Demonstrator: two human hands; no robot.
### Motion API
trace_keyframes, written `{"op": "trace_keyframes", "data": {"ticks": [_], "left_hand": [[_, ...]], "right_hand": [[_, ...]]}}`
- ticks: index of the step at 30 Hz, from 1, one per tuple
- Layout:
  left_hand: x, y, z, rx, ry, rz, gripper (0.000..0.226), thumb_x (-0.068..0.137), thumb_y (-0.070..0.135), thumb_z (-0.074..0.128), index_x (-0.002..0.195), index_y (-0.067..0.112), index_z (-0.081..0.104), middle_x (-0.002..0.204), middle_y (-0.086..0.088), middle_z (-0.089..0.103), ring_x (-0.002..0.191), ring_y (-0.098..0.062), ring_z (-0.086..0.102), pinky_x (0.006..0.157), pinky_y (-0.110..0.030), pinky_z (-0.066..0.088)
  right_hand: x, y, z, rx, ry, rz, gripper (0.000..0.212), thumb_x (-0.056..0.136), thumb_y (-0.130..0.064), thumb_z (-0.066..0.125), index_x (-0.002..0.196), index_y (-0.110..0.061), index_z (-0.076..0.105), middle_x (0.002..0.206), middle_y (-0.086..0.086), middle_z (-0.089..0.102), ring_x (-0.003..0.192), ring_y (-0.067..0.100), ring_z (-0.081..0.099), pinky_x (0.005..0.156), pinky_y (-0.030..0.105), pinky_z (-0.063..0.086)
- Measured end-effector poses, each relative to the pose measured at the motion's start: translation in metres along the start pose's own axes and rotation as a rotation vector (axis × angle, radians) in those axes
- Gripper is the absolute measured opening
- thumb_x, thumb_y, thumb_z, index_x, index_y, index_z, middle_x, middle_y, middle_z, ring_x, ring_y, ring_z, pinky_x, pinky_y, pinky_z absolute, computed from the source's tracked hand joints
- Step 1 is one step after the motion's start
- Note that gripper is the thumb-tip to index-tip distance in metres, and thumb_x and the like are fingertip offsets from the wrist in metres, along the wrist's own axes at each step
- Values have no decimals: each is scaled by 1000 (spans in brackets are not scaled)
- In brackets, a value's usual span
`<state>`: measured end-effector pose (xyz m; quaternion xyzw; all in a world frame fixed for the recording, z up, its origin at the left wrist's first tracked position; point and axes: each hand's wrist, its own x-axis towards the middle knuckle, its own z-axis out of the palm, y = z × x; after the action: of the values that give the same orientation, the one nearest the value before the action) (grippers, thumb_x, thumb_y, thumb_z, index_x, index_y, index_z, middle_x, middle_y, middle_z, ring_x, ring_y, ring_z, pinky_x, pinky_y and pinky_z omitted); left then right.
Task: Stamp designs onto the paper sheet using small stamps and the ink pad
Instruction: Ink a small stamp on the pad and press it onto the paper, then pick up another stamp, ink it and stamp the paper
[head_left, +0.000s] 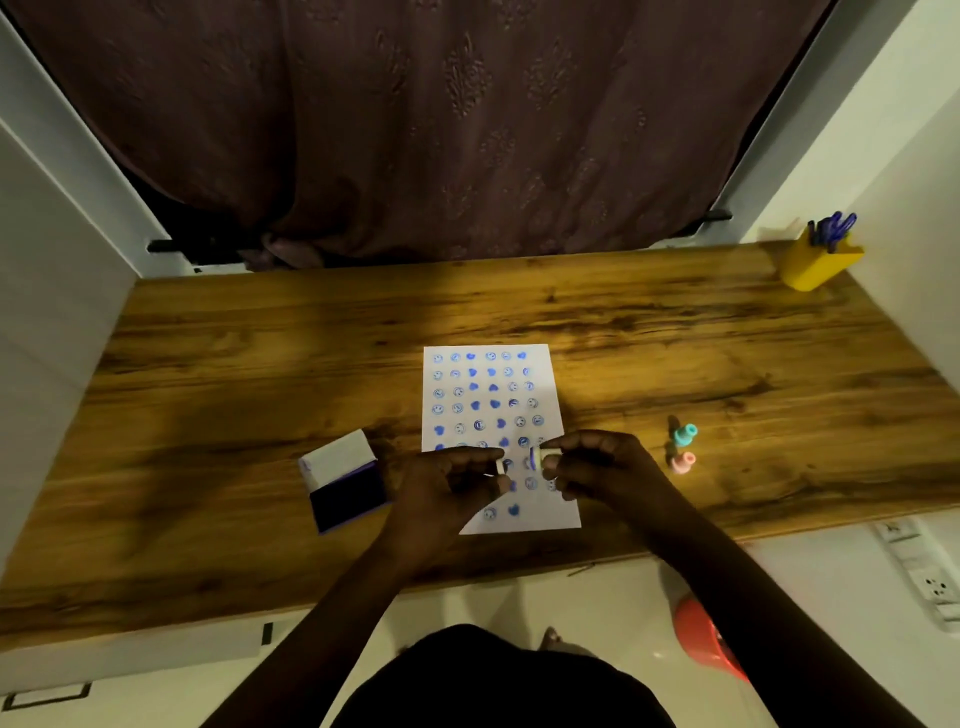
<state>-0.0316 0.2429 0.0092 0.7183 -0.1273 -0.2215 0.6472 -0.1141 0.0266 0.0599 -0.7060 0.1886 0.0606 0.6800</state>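
A white paper sheet (488, 395) lies in the middle of the wooden desk, covered with rows of blue smiley and heart prints. My right hand (597, 465) hovers over its lower part, holding a small white stamp (545, 460) with its inked blue face turned left. Close beside it, my left hand (449, 480) pinches a small white piece (500, 466), perhaps the stamp's cap; I cannot tell for certain. The ink pad (345, 480) sits open to the left of the sheet, lid raised, dark pad showing. Both hands cover the sheet's lower rows.
A teal stamp (684, 434) and a pink stamp (683, 462) stand on the wooden desk (260, 364) right of the sheet. A yellow pen holder (818, 265) is at the back right corner. White walls flank the desk; a curtain hangs behind.
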Motion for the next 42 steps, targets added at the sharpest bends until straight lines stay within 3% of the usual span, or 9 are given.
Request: {"op": "trace_keyframes", "data": {"ticks": [8,14,19,22,25,29,33,36,42], "left_hand": [[11,22,27,48,-85,165,48,79,10,85,101,52,77,107,27,77,103,2,73,83,-12,57],[15,28,36,97,-118,159,44,78,15,86,98,54,77,105,28,77,104,2,73,87,-15,58],[16,27,49,131,-145,136,30,73,40,84,101,48,79,105,21,79,102,-6,75,85,-31,63],[16,24,60,177,-138,164,28,75,37,85,98,51,78,104,25,78,102,3,72,84,-18,59],[18,17,70,143,-118,134,29,76,27,87,99,43,80,100,18,81,98,1,74,86,-16,58],[25,13,89,161,-107,99,36,74,27,89,100,49,78,97,19,80,92,-1,76,80,-14,57],[37,6,102,194,-53,12,40,72,23,91,100,45,74,99,25,78,92,0,76,82,-20,61],[43,2,105,264,-4,-3,34,75,24,89,99,41,73,96,29,76,91,4,75,81,-16,59],[39,-3,107,330,65,0,28,79,21,87,92,41,73,90,27,77,91,8,72,81,-12,53]], "right_hand": [[-6,1,-10,56,-26,-57,20,87,-9,75,107,-12,78,98,13,78,85,20,73,73,28,59],[-6,4,-22,2,-52,-56,17,90,-16,75,107,-16,78,100,5,79,87,17,74,73,24,59],[-7,7,-35,-45,-104,-34,20,87,-36,76,103,-24,79,95,5,79,83,14,74,72,22,58],[-6,8,-47,-52,-114,17,31,83,-48,78,99,-21,79,88,5,79,76,13,74,68,24,59],[-6,11,-58,-111,-124,15,25,87,-45,75,95,-21,78,82,3,78,70,12,74,64,22,57],[4,12,-74,-331,-45,-56,19,90,-34,74,96,-16,78,81,3,78,70,15,72,64,26,57],[23,11,-99,-855,70,-274,23,91,-37,72,98,-16,78,92,-3,77,82,10,71,76,29,55],[42,26,-107,-1191,86,-267,30,99,-41,56,104,-15,72,101,3,74,93,20,69,84,34,52],[64,54,-105,-1210,119,-214,23,93,-32,59,106,-16,68,111,5,69,104,23,63,89,33,49]]}}
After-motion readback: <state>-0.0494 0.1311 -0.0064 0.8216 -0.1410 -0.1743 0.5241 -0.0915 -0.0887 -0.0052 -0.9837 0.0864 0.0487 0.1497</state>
